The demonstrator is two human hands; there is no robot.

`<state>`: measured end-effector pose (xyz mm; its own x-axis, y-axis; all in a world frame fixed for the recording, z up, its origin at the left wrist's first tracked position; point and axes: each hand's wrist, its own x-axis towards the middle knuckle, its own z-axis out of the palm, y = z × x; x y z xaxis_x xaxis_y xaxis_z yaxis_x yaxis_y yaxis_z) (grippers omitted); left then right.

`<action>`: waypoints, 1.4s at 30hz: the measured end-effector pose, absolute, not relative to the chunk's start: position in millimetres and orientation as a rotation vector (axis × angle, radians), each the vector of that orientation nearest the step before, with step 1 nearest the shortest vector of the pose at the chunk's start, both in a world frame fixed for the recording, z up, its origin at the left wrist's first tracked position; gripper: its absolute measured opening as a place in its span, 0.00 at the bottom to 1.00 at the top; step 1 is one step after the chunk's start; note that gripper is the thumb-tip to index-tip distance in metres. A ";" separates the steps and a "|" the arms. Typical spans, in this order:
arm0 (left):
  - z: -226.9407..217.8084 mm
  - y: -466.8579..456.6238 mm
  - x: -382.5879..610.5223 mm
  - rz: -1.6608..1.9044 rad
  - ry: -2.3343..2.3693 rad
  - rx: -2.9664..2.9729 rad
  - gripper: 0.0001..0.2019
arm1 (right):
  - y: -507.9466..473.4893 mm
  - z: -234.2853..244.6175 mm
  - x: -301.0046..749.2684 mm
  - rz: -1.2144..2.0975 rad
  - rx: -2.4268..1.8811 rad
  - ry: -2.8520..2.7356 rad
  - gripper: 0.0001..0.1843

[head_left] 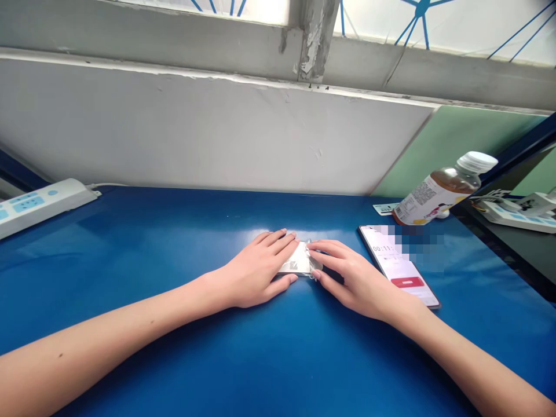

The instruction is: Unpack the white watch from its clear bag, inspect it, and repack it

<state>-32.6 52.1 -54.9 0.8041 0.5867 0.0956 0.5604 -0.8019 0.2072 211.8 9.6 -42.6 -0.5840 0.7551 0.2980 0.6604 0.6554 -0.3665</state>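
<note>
A small white packet (297,262) with grey print and a crinkled clear wrapper lies on the blue table (174,243) near its middle. My left hand (256,269) rests on the packet's left end, fingers stretched flat over it and thumb at its near edge. My right hand (347,275) meets the packet's right end, with the fingertips and thumb pressed together on the wrapper's edge. Most of the packet is hidden under my left fingers.
A phone (399,265) with a lit screen lies just right of my right hand. Behind it a capped bottle (443,194) of brown drink leans, with a small card (384,208) beside it. A white power strip (41,204) lies far left, another (516,213) far right. A white wall panel (217,127) backs the table.
</note>
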 end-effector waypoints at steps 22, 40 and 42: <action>-55.7 49.3 -28.2 0.300 0.862 2.803 0.29 | 1.5 -39.2 182.6 -0.171 -1.059 -2.678 0.23; -55.0 52.1 -35.1 0.441 0.702 2.716 0.25 | 6.9 -62.7 197.2 0.240 -1.083 -2.113 0.29; -55.9 52.2 -36.4 0.477 0.677 2.691 0.25 | 8.3 -64.3 198.2 0.225 -1.084 -2.101 0.33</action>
<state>-36.4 52.2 -55.9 0.8316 0.5018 0.2380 0.3933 -0.8347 0.3854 198.2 8.3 -64.3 -0.3616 0.7602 0.5397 0.6287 0.6263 -0.4609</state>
